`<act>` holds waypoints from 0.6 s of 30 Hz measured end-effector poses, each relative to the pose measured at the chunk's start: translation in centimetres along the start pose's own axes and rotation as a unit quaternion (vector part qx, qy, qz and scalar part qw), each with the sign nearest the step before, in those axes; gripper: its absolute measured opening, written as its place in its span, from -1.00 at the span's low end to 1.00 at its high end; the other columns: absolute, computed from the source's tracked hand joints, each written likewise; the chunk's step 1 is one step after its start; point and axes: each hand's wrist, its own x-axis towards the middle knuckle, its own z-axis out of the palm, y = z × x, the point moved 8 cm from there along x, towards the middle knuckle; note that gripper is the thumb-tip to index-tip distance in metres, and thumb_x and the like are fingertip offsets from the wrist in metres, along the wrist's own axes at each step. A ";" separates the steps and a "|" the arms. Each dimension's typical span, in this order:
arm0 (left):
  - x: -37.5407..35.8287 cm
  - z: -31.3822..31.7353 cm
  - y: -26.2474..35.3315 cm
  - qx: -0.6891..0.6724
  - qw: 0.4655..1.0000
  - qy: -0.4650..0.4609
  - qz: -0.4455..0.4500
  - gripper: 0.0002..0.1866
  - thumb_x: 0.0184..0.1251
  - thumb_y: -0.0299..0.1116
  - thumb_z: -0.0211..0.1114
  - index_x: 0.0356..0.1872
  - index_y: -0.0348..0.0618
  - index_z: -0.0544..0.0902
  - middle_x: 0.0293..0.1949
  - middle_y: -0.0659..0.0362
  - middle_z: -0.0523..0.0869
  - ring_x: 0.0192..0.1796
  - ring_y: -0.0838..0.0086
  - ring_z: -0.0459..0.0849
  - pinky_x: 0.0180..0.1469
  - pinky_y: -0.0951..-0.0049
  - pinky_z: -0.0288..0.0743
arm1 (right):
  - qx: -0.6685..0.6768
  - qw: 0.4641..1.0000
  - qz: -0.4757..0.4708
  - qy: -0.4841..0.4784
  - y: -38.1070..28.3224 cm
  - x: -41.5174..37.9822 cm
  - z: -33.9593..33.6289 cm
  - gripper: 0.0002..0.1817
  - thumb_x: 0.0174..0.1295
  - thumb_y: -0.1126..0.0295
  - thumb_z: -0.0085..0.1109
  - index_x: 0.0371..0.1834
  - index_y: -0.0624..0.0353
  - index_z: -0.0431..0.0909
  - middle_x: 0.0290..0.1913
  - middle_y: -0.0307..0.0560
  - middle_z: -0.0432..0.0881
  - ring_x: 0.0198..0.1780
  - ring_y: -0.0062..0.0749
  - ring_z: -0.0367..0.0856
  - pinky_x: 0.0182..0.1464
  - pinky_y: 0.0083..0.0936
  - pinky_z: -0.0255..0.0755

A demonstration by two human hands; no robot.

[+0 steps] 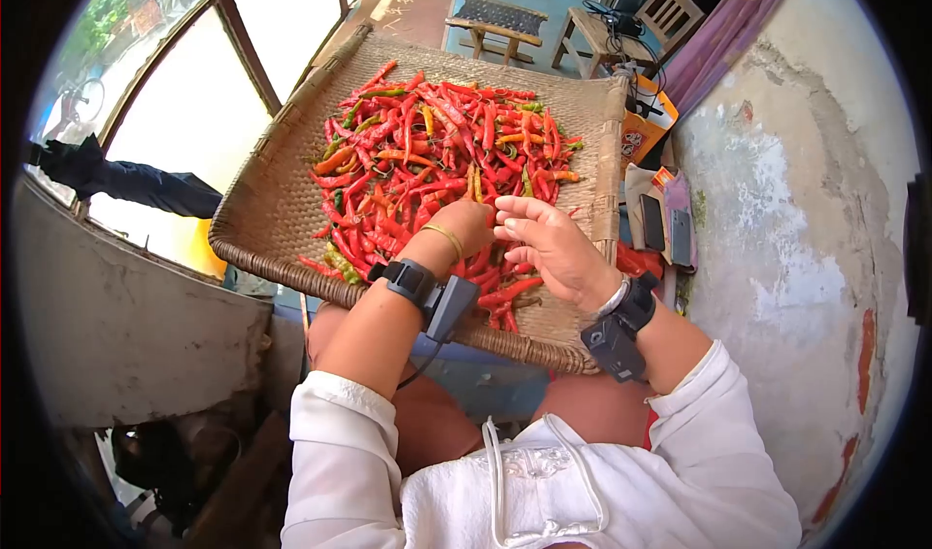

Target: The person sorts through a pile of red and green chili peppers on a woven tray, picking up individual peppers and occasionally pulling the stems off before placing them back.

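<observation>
A large woven basket tray (262,209) lies in front of me, its near rim by my knees. A heap of red chili peppers (408,141), with some green and orange ones, covers its middle. My left hand (461,227) is over the near part of the heap, back of the hand up; its fingers point down and are mostly hidden. Close on its right is my right hand (553,248), turned sideways with its fingers partly spread and the fingertips near the left hand. Whether a pepper is between the two hands is too small to tell.
A wall (777,199) runs along the right, with phones (680,236) and an orange box (646,122) beside the tray. Behind stand a stool (497,20) and a wooden chair (670,13). A dark umbrella (155,185) lies left by the window.
</observation>
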 end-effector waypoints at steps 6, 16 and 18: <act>-2.2 -5.3 0.7 -0.339 0.939 0.062 -0.011 -0.71 0.15 -0.39 0.20 -0.12 -0.31 0.56 -0.51 0.20 0.62 -0.44 0.62 0.58 -0.38 0.58 0.46 | -0.174 0.973 -0.119 0.094 0.1 7.1 -6.0 -0.69 0.12 0.37 0.08 -0.06 0.19 0.42 -0.24 -0.17 0.49 -0.23 -0.45 0.49 -0.24 -0.51 0.41; -2.3 -9.6 -3.4 -0.149 0.946 0.284 -0.047 -0.51 0.07 -0.30 0.25 0.06 -0.19 0.43 -0.06 -0.06 0.53 -0.24 0.26 0.61 -0.17 0.36 0.49 | -0.762 0.641 -0.018 -0.089 2.4 7.3 -5.4 -0.74 -0.10 0.32 0.22 -0.33 0.18 0.54 -0.35 -0.01 0.57 -0.18 -0.12 0.54 -0.11 -0.27 0.40; -1.0 -6.6 -1.9 -0.013 0.977 0.211 0.005 -0.58 0.02 -0.23 0.25 -0.09 -0.22 0.50 -0.09 -0.08 0.52 -0.10 0.06 0.54 -0.09 0.21 0.45 | -0.774 0.627 0.001 -0.093 3.3 7.5 -5.3 -0.75 -0.11 0.32 0.21 -0.34 0.16 0.55 -0.35 -0.02 0.58 -0.20 -0.12 0.55 -0.14 -0.27 0.41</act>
